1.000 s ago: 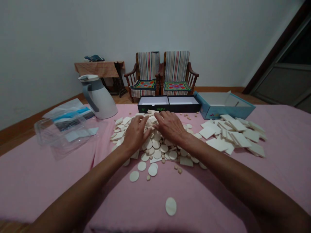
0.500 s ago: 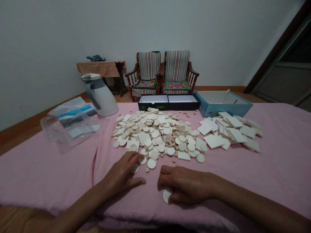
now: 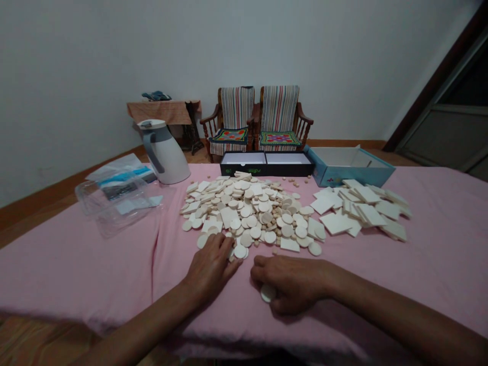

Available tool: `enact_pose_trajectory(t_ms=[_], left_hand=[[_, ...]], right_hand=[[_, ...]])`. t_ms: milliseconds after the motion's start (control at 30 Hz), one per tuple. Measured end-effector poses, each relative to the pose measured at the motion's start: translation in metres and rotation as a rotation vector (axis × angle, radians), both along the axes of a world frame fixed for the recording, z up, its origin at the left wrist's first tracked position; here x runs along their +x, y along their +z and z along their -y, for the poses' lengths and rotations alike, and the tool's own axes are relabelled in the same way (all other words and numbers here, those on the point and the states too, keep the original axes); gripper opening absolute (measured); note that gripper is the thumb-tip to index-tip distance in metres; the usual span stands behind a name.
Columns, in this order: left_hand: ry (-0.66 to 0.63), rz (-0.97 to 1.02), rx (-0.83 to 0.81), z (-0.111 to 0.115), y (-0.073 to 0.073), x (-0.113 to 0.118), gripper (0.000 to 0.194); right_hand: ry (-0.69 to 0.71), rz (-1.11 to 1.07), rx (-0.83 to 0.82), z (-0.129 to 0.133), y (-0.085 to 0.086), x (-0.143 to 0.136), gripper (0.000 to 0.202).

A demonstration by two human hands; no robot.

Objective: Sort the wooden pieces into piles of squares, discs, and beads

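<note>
The right hand (image 3: 293, 282) curls around a white disc (image 3: 268, 293); the loosely spread left hand (image 3: 211, 262) meets the pile (image 3: 244, 206).

Left grip (image 3: 213, 259) palm-down, thumb spread; right grip (image 3: 295, 282) curled; forearms (image 3: 392, 310) angled inward.

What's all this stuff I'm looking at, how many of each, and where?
Mixed pieces: too many to count, cream and tan, table centre
Square tiles: one pile, cream, right
Round disc: one, off-white, near edge
Black box: one, behind mixed pieces
Blue box: one, behind square tiles
Jug: one, white and grey, left
Plastic packaging: count unclear, transparent, left
Pink cloth: one, covering table
Chairs: two, brown, striped covers, background
Left hand: one, at mixed pieces' near edge
Right hand: one, fingers around disc
</note>
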State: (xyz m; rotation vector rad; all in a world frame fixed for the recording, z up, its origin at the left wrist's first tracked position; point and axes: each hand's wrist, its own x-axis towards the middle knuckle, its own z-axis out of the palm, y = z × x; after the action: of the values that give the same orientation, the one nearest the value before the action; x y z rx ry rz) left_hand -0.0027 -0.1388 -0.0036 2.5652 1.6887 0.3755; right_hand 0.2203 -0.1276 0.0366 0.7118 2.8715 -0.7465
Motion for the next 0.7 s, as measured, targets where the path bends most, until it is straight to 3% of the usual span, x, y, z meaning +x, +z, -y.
enact_pose_trajectory(t_ms=[67, 167, 233, 367, 467, 567, 700], left_hand=[[-0.018, 0.018, 0.003, -0.002, -0.002, -0.001, 0.024], [-0.034, 0.07, 0.016, -0.002, -0.007, -0.006, 0.025], [-0.027, 0.107, 0.048, -0.003, -0.011, -0.011, 0.035], [0.017, 0.085, 0.056, -0.005, -0.015, -0.015, 0.059], [0.044, 0.039, 0.02, -0.01, -0.012, -0.009, 0.067], [0.045, 0.032, 0.002, -0.016, -0.01, -0.002, 0.067], [-0.017, 0.085, 0.009, -0.022, -0.016, -0.001, 0.064]], right_hand=[[-0.098, -0.061, 0.069, -0.016, 0.006, 0.001, 0.025], [-0.374, -0.242, 0.27, -0.042, 0.015, 0.003, 0.028], [-0.495, -0.299, 0.382, -0.052, 0.017, 0.001, 0.032], [-0.377, -0.108, 0.432, -0.052, 0.006, -0.011, 0.026], [-0.332, -0.045, 0.514, -0.046, -0.008, -0.02, 0.045], [-0.336, -0.056, 0.566, -0.045, -0.018, -0.025, 0.055], [-0.319, -0.046, 0.545, -0.047, -0.025, -0.026, 0.042]])
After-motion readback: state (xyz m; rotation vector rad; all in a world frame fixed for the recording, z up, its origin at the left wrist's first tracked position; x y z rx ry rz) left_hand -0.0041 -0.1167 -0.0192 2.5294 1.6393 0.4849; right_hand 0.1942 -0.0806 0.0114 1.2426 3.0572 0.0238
